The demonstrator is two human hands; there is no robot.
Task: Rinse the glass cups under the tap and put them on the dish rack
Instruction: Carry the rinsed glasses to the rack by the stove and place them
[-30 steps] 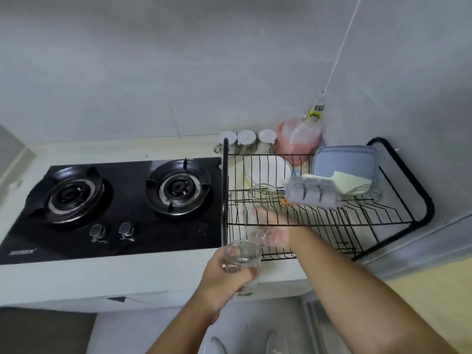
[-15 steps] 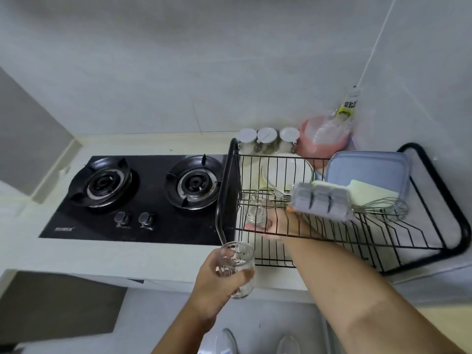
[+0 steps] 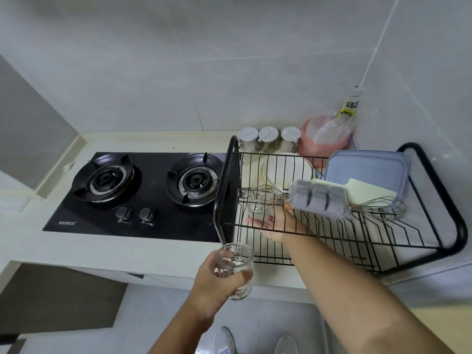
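Observation:
My left hand [image 3: 212, 284] grips a clear ribbed glass cup [image 3: 237, 264] upright in front of the counter edge, below the black wire dish rack [image 3: 434, 180]. My right hand [image 3: 275, 226] reaches in on the rack's lower level at its left end, under the upper wires. Its fingers wrap the base of a second glass cup [image 3: 256, 208], which stands upright just below a whisk. The rack wires partly hide that hand, and its thumb is out of sight.
The rack holds white bowls [image 3: 286, 169], blue lidded containers [image 3: 367, 169], a grey tray [image 3: 319, 200] and two whisks [image 3: 380, 208]. Jars [image 3: 268, 139] and a pink tub [image 3: 324, 139] stand behind it. A black two-burner hob [image 3: 143, 192] lies to the left.
My right hand has carried its glass cup deeper into the rack's left end and set it lower. My left hand has kept its cup in the same place.

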